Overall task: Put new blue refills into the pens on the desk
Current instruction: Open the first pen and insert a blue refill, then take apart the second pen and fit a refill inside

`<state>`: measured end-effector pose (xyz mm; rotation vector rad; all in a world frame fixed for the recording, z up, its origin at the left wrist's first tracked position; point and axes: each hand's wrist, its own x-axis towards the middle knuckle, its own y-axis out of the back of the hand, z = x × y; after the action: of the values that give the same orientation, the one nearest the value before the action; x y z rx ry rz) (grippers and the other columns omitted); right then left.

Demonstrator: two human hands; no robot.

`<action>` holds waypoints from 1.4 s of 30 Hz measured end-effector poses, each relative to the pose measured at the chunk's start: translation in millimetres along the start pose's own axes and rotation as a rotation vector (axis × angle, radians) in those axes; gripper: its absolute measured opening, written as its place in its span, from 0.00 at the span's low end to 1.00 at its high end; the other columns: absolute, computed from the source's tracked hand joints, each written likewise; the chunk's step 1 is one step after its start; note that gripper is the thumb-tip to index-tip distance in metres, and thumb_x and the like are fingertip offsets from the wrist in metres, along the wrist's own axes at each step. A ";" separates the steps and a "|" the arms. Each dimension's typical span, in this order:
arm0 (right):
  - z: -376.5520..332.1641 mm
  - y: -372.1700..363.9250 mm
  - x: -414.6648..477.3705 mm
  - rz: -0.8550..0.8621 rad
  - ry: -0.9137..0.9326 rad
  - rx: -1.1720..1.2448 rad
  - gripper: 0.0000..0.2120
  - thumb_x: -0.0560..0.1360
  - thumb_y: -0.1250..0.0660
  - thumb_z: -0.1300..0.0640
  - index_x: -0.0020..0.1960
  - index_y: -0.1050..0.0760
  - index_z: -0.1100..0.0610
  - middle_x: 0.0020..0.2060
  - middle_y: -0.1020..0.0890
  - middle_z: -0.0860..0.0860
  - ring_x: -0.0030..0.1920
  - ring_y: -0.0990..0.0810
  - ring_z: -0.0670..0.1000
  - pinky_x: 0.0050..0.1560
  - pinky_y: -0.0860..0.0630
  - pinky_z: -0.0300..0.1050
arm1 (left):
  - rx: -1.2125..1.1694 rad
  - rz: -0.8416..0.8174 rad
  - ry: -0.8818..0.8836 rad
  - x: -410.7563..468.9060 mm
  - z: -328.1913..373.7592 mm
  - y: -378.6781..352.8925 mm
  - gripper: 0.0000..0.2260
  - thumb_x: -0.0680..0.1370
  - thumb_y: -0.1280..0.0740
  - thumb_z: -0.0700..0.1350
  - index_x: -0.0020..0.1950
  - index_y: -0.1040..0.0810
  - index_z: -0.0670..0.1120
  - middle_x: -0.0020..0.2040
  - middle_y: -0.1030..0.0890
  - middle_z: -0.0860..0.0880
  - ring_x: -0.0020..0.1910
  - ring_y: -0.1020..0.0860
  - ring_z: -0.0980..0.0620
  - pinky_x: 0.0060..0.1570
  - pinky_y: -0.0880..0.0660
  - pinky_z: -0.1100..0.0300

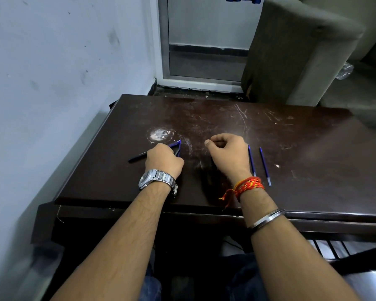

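Observation:
My left hand (163, 160) rests on the dark desk (291, 148) with its fingers curled over blue pens (175, 144) whose tips stick out beyond the fingers. A dark pen (137, 157) pokes out to the left from under that hand. My right hand (228, 153) hovers at mid-desk with fingers curled and thumb pinched to the forefinger; nothing shows between them. Two thin blue refills (251, 160) (265, 166) lie side by side just right of my right wrist. A blurred dark shape (207, 170) lies under the right hand.
A white wall runs along the left of the desk. Behind the desk are a glass door (204, 40) and a grey upholstered sofa (302, 51). A whitish round stain (160, 134) marks the desk top.

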<state>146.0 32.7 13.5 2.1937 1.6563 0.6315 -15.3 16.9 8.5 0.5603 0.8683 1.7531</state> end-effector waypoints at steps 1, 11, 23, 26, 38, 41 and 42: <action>-0.2 0.4 -0.1 -0.006 0.004 0.000 0.08 0.74 0.28 0.50 0.50 0.17 0.52 0.36 0.19 0.40 0.41 0.21 0.38 0.44 0.23 0.34 | 0.003 0.020 0.010 1.4 -1.5 1.1 0.15 0.70 0.28 0.43 0.28 0.31 0.43 0.27 0.28 0.49 0.27 0.28 0.51 0.22 0.39 0.63; -3.7 2.1 -1.9 -0.015 0.002 -0.010 0.09 0.75 0.28 0.51 0.52 0.17 0.53 0.38 0.19 0.41 0.41 0.21 0.38 0.40 0.26 0.30 | 0.017 0.031 -0.009 1.1 -3.1 2.8 0.20 0.70 0.26 0.43 0.24 0.34 0.45 0.25 0.31 0.49 0.25 0.31 0.52 0.23 0.40 0.62; -7.7 2.8 -6.8 -0.039 0.014 -0.064 0.11 0.74 0.27 0.52 0.54 0.17 0.55 0.36 0.21 0.39 0.39 0.23 0.37 0.37 0.30 0.26 | 0.018 0.059 0.024 1.7 -1.5 1.2 0.11 0.68 0.25 0.45 0.35 0.23 0.40 0.31 0.23 0.47 0.29 0.26 0.52 0.23 0.37 0.63; -8.5 3.4 -7.6 -0.042 0.023 -0.077 0.11 0.74 0.27 0.51 0.54 0.17 0.55 0.36 0.21 0.39 0.40 0.22 0.38 0.43 0.24 0.31 | 0.022 0.068 0.032 1.1 -0.6 1.7 0.11 0.68 0.25 0.45 0.35 0.23 0.40 0.32 0.22 0.47 0.29 0.27 0.53 0.23 0.38 0.63; 2.5 38.6 0.5 0.150 -0.210 -0.375 0.01 0.70 0.33 0.66 0.41 0.24 0.63 0.36 0.24 0.58 0.43 0.19 0.64 0.40 0.29 0.45 | -0.114 0.162 -0.033 -6.9 4.8 8.4 0.16 0.72 0.32 0.51 0.30 0.23 0.40 0.26 0.22 0.47 0.29 0.22 0.49 0.25 0.31 0.62; 8.4 45.2 1.2 0.149 -0.276 -0.415 0.07 0.71 0.31 0.66 0.39 0.29 0.59 0.39 0.23 0.59 0.43 0.21 0.64 0.41 0.29 0.46 | -0.200 0.143 -0.037 -9.1 8.5 7.2 0.15 0.72 0.35 0.51 0.30 0.24 0.42 0.24 0.23 0.48 0.28 0.22 0.49 0.27 0.28 0.62; 9.2 46.1 0.9 0.140 -0.288 -0.422 0.06 0.72 0.31 0.65 0.41 0.28 0.59 0.42 0.22 0.60 0.45 0.20 0.65 0.42 0.29 0.47 | -0.234 0.128 -0.036 -9.8 9.4 6.6 0.16 0.72 0.35 0.51 0.29 0.25 0.42 0.24 0.23 0.48 0.27 0.22 0.48 0.27 0.27 0.61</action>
<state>188.8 21.0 28.9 1.9881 1.1163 0.6017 -9.2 9.2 19.9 0.4997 0.6026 1.9237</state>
